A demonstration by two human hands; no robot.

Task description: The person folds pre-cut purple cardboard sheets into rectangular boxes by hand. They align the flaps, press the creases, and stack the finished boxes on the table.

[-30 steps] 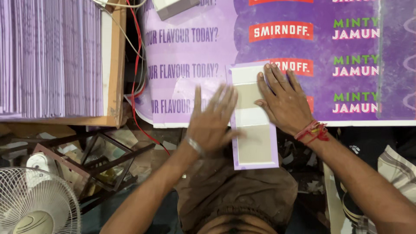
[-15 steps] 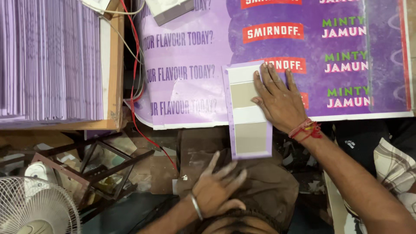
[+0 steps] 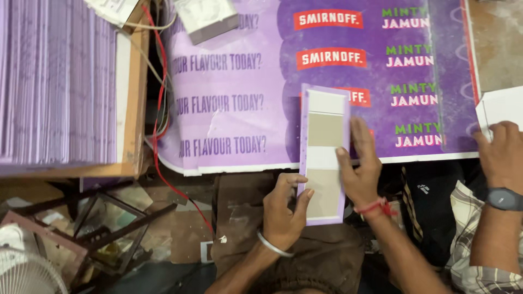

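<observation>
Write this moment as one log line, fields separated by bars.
left hand: grips card lower edge | right hand: flat on card's right side | card: overhangs purple sheet

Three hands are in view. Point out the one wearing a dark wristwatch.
It is the co-worker's hand at the far right edge, resting on a white sheet. The left hand wears a metal bangle, the right hand a red thread.

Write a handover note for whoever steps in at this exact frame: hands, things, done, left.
Left hand: grips the lower left edge of the purple card.
Right hand: flat against the card's right edge.
Card: half on the purple printed sheet, its lower half overhanging the sheet's front edge.
Stack of purple sheets: far left.
Co-worker's hand: at right, on a white sheet.
Done, left: cannot tell.
</observation>
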